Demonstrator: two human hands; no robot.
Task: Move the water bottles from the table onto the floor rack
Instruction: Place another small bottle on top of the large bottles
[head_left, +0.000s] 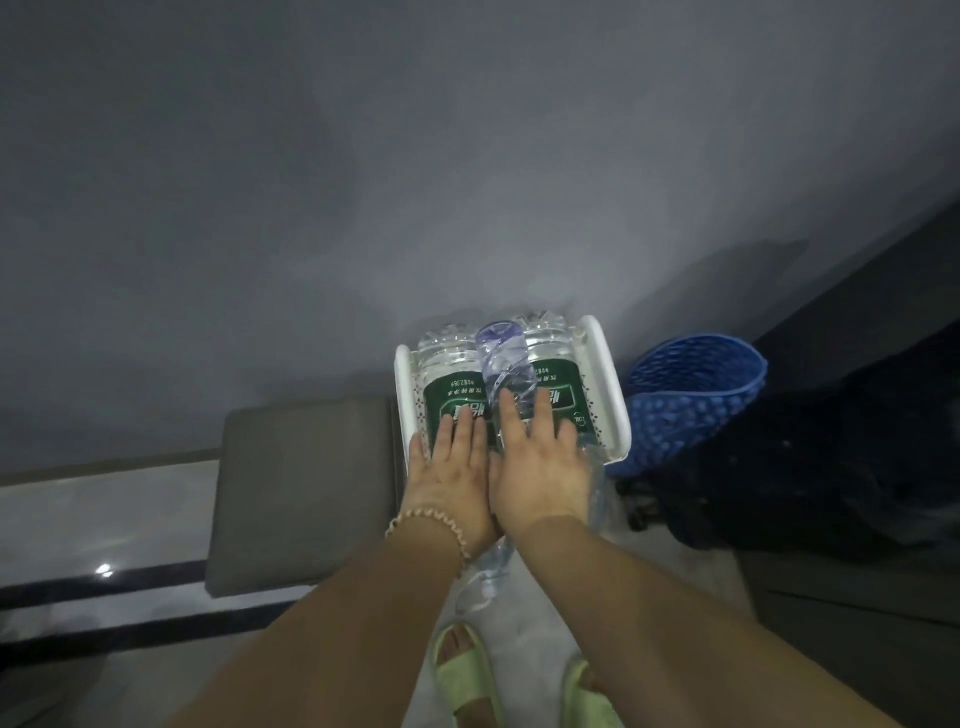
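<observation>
Looking down past my arms, the white rack sits on the floor tight against the grey wall, so there is no room behind it. A grey cushion presses against its left side and a blue mesh basket leans just beside its right edge; the only open room is the pale floor in front, where my green slippers stand.

Two large green-label bottles lie side by side in the rack, the left bottle and the right bottle, bottoms toward the wall. A clear bottle lies on top in the groove between them, reaching out over the rack's front edge toward me.

My left hand lies flat, fingers spread, on the left bottle and grips nothing. My right hand rests open-palmed on the clear bottle, fingers stretched along it, not curled around.

My hands hide the rack's front rim and the bottle caps. The right side is dark, the shapes there unclear. The labels carry white characters, upside down and too blurred to read.
</observation>
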